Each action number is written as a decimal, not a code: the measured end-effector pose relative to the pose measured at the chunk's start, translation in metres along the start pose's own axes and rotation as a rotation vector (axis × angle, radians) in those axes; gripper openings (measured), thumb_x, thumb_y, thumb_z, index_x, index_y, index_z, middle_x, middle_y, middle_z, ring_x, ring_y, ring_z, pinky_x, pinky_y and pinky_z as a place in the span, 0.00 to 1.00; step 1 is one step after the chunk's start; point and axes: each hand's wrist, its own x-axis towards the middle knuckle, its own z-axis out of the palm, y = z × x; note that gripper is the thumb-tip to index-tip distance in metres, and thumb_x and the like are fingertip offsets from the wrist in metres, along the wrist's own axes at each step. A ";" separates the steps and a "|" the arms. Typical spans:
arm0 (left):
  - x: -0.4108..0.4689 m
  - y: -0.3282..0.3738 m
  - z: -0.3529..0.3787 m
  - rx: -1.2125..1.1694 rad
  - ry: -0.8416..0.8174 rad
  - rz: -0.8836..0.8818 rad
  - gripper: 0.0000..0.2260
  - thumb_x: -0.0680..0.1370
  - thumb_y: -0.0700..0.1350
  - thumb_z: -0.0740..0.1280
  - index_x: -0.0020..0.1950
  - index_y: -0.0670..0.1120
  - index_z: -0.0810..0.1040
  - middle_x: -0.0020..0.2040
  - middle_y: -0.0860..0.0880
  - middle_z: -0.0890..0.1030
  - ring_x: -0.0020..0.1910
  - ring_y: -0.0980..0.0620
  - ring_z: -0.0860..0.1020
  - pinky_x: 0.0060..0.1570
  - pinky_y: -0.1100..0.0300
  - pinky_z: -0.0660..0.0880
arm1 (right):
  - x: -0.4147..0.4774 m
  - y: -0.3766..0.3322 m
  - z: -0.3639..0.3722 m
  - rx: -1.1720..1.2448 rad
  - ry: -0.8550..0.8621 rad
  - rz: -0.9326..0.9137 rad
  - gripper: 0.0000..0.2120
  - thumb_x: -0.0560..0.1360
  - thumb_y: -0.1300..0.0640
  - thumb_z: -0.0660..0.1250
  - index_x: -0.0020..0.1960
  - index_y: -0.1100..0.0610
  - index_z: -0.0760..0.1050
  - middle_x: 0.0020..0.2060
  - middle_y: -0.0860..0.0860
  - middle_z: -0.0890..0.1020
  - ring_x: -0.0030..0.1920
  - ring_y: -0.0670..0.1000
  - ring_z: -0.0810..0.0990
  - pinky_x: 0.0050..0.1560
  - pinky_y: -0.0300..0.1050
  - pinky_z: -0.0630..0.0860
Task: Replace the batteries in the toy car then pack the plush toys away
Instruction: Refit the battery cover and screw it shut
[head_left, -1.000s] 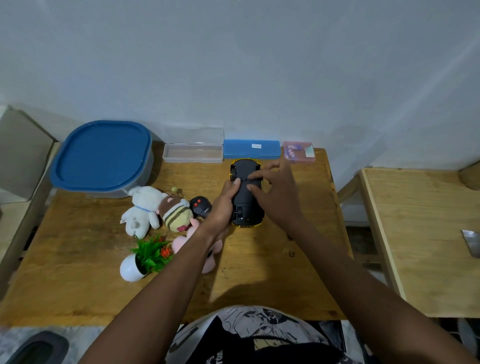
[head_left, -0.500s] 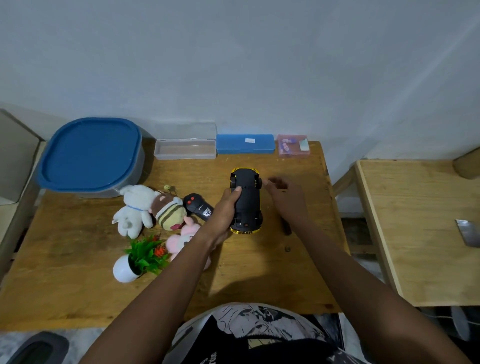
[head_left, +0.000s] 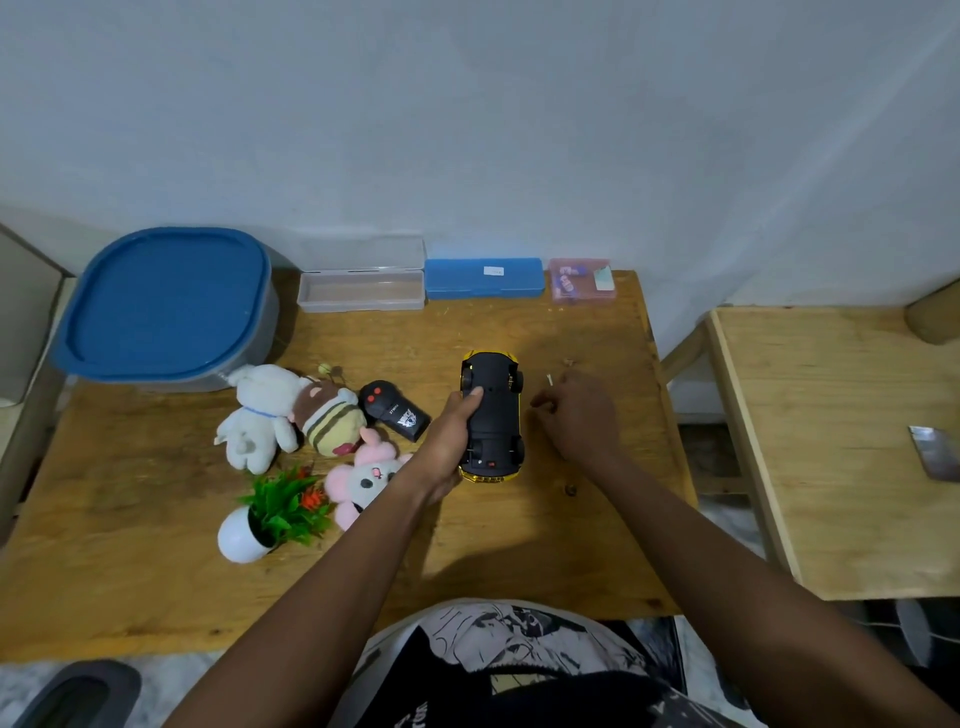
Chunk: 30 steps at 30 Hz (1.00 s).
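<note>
The toy car (head_left: 493, 410) lies upside down on the wooden table (head_left: 156, 571), black underside up, yellow body showing at both ends. My left hand (head_left: 452, 441) grips its left side with the thumb pressed on the underside. To the right of the car, my right hand (head_left: 576, 415) rests on the table with its fingers curled down; whether it pinches anything is hidden. A white plush (head_left: 260, 410), a striped bee plush (head_left: 330, 421) and a pink plush (head_left: 363, 478) lie in a cluster to the left.
A black remote (head_left: 392, 405) lies between the plush toys and the car. A blue-lidded tub (head_left: 166, 301), an open clear case (head_left: 361, 291), a blue case (head_left: 483, 278) and a pink box (head_left: 582, 280) line the back edge. A potted plant (head_left: 270, 514) stands front left. A second table (head_left: 831, 441) is on the right.
My right hand has come off the car's underside and dropped to the table on its right. The left hand keeps hold of the car, which has shifted slightly nearer.
</note>
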 end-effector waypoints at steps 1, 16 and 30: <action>0.000 0.000 0.000 -0.001 0.005 0.002 0.12 0.84 0.52 0.60 0.65 0.49 0.73 0.60 0.43 0.81 0.54 0.42 0.82 0.54 0.45 0.79 | 0.000 -0.001 0.000 -0.012 0.005 -0.012 0.07 0.75 0.53 0.69 0.50 0.50 0.85 0.44 0.54 0.78 0.51 0.55 0.75 0.47 0.46 0.69; -0.007 0.007 0.001 0.000 0.030 0.015 0.15 0.84 0.53 0.60 0.66 0.46 0.72 0.58 0.42 0.81 0.49 0.45 0.83 0.43 0.52 0.80 | 0.003 -0.003 0.008 -0.118 0.014 -0.172 0.08 0.76 0.56 0.66 0.49 0.57 0.83 0.46 0.53 0.77 0.53 0.54 0.73 0.54 0.49 0.70; -0.012 0.016 0.008 0.006 0.037 0.056 0.13 0.85 0.51 0.59 0.64 0.44 0.72 0.53 0.43 0.81 0.45 0.48 0.83 0.35 0.59 0.79 | 0.006 -0.034 -0.015 0.592 0.096 -0.085 0.02 0.74 0.54 0.71 0.45 0.52 0.82 0.43 0.50 0.73 0.48 0.49 0.72 0.48 0.42 0.70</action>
